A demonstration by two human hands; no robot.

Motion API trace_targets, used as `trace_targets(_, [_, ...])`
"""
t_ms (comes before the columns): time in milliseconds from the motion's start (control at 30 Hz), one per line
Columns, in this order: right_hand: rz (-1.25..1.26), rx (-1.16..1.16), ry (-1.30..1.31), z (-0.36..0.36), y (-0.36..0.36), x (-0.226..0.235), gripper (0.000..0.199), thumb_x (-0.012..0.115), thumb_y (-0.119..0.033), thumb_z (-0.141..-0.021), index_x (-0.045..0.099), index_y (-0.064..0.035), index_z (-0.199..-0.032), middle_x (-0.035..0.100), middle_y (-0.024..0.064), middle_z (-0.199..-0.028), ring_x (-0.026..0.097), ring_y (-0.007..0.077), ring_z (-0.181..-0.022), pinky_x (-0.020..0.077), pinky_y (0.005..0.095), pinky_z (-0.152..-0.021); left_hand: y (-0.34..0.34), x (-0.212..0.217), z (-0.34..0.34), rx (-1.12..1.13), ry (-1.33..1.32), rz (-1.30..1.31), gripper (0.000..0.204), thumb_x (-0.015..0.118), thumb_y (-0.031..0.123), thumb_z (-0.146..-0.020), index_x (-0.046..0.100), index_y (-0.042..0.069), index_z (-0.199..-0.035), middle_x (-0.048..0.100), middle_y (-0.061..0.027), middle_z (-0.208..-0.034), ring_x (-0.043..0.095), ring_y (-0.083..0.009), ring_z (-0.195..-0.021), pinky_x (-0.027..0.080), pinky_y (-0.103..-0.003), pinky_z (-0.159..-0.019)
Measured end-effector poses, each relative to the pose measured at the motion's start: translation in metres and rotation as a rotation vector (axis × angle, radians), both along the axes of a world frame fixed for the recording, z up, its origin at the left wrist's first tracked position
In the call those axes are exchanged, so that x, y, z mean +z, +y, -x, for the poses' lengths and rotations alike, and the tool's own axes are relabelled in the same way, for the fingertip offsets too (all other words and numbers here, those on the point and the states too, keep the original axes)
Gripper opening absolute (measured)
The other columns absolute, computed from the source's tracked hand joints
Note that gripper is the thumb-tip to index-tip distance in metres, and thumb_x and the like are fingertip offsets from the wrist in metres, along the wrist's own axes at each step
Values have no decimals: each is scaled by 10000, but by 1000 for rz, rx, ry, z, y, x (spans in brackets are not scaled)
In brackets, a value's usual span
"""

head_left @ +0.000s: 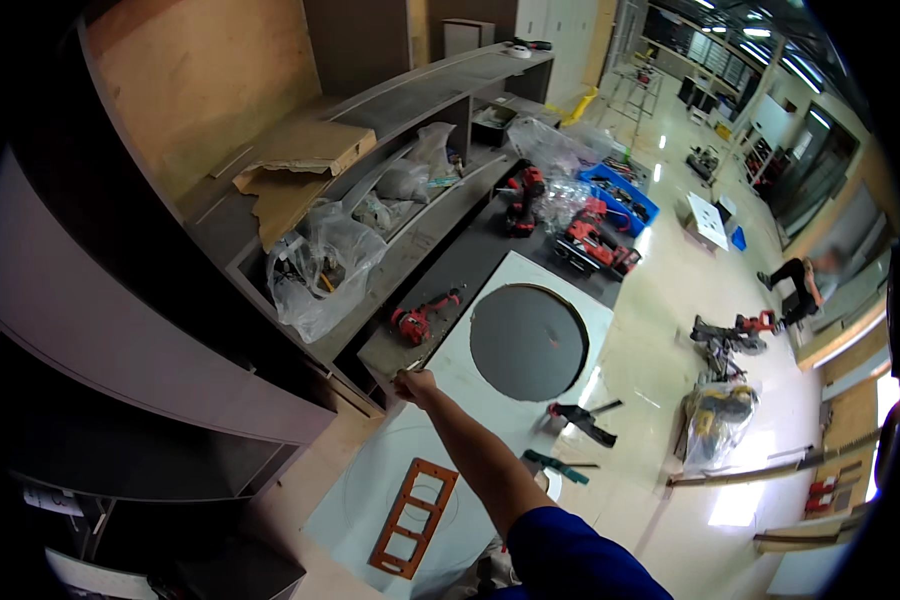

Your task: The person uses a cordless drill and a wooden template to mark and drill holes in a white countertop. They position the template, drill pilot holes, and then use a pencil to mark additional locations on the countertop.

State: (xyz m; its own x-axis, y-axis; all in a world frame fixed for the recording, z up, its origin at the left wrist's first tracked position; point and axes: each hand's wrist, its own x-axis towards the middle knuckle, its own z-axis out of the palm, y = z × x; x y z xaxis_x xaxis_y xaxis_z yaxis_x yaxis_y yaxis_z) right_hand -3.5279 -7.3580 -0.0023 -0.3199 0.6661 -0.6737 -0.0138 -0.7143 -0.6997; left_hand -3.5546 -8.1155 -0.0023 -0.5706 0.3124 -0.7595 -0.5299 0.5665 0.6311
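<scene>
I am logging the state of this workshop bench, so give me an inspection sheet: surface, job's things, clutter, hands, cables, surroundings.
Surface: white board with a large round cut-out, lying over a dark bench.
Job's things: a small slim item at the board's corner, too small to identify; red hand tool just beyond it.
Clutter: orange ladder-shaped template on the board; red power tools; blue crate; plastic bags and cardboard on the shelves.
Hands: right hand reaches to the board's corner, fingers closed on the small item; left hand not in view.
Cables: nothing seen.
Surroundings: shiny floor with scattered tools; another person crouches far right.
</scene>
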Motion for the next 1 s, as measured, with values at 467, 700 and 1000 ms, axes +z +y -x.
trace_targets(467, [86, -66, -246, 45, 69, -9, 237, 653, -147, -912, 644, 86, -874, 712, 173, -789, 725, 270, -652, 643, 388, -568, 16, 67, -103, 202, -228, 132, 393, 633, 295, -967, 556, 49, -1264, 690, -185, -1101, 702, -312, -974, 597, -421, -711])
trace_targets(700, [-202, 647, -302, 2, 34, 45, 217, 615, -184, -904, 683, 21, -882, 732, 126, -811, 718, 200, -642, 578, 325, -514, 8, 35, -81, 183, -238, 39, 407, 677, 340, -946, 571, 71, -1232, 691, -187, -1067, 703, -327, -943, 592, -457, -712])
trace_targets(1000, [-1124, 1378, 888, -112, -124, 483, 244, 655, -36, -874, 642, 3, -1115, 671, 149, -1058, 666, 261, -968, 533, 357, -835, -26, -35, 42, -11, 85, 115, 267, 611, 228, -966, 574, 29, -1141, 701, -148, -969, 721, -272, -862, 580, -385, -700])
